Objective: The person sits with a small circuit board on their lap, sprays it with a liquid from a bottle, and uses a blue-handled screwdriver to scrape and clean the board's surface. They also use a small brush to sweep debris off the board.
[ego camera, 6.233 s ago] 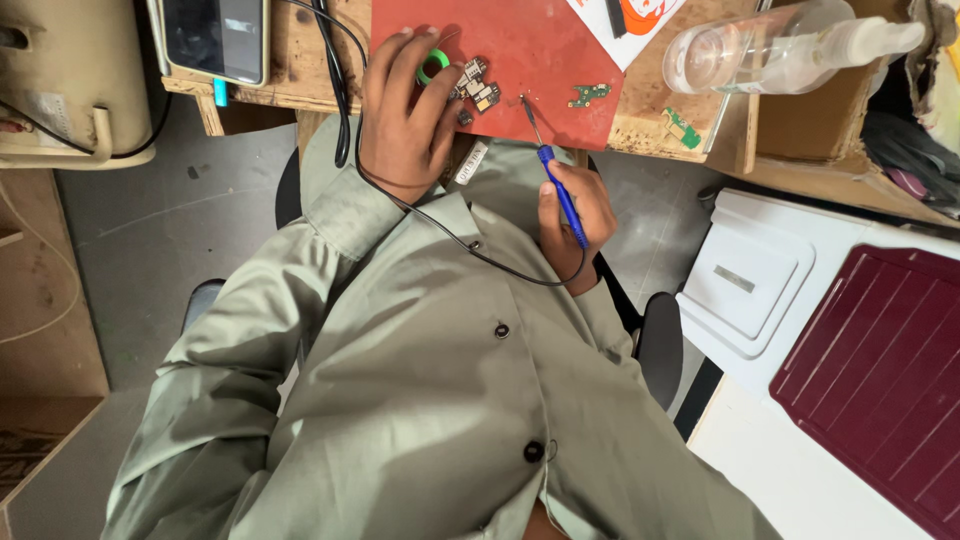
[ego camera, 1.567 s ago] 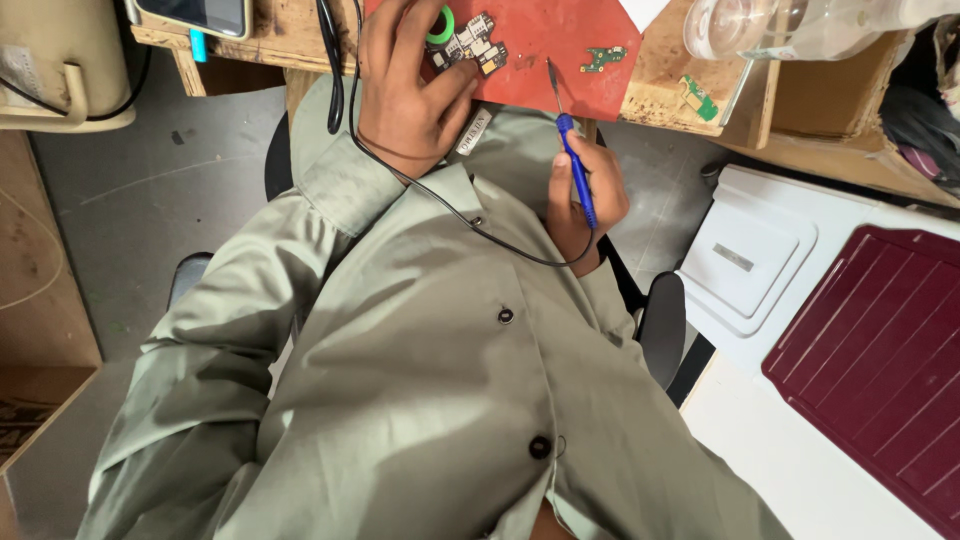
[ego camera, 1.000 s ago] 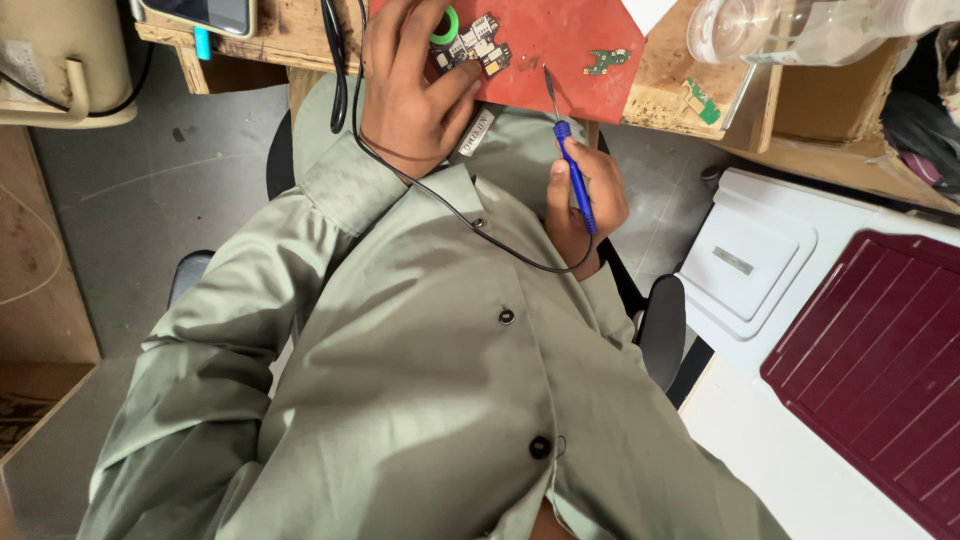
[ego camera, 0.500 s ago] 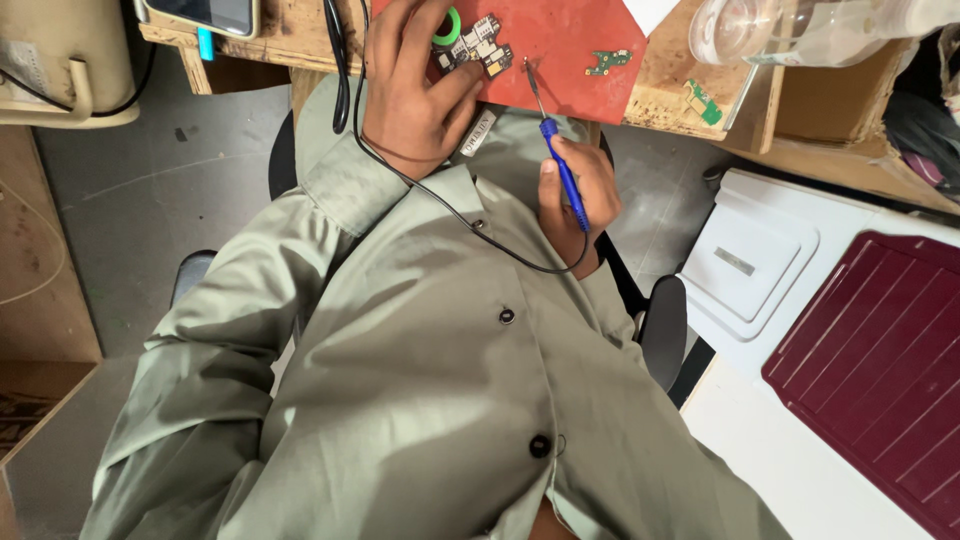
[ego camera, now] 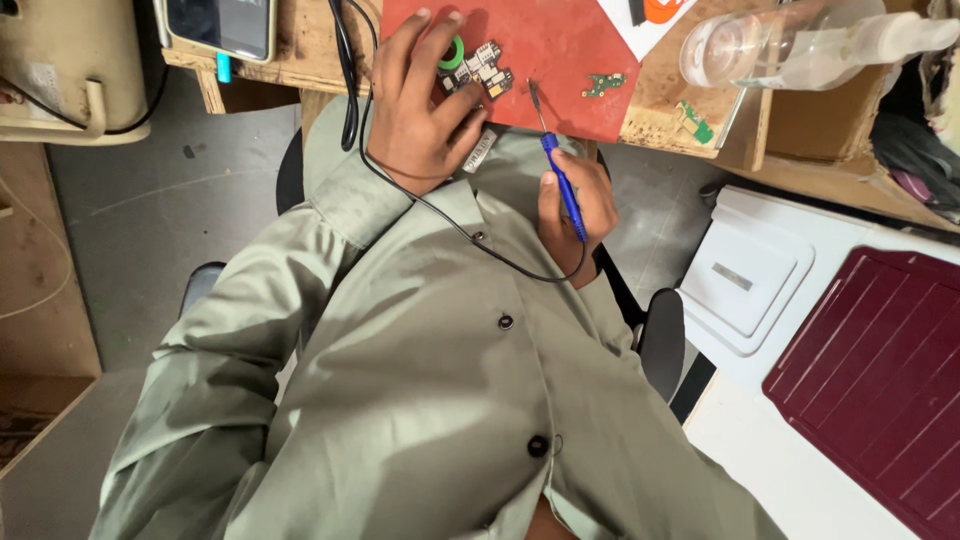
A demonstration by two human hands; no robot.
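Observation:
My left hand (ego camera: 420,110) rests on a red mat (ego camera: 570,45) at the wooden desk's edge, fingers pressing down a small circuit board (ego camera: 482,68) with a green ring (ego camera: 451,52) beside it. My right hand (ego camera: 578,210) is closed around a blue-handled tool (ego camera: 562,182), held close to my chest. Its thin metal tip points up at the mat, just right of the board and not touching it. A black cable (ego camera: 480,245) runs from the desk under my left wrist and across my grey-green coat.
A small green board (ego camera: 603,84) lies on the mat, and another green part (ego camera: 694,121) on the desk. A clear bottle (ego camera: 790,45) lies at the top right and a phone (ego camera: 220,25) at the top left. A white lid (ego camera: 750,270) and maroon tray (ego camera: 880,370) are on the right.
My right hand has swung the tool's tip a little left, closer to the board. My left hand has stayed on the board, fingers shifting slightly.

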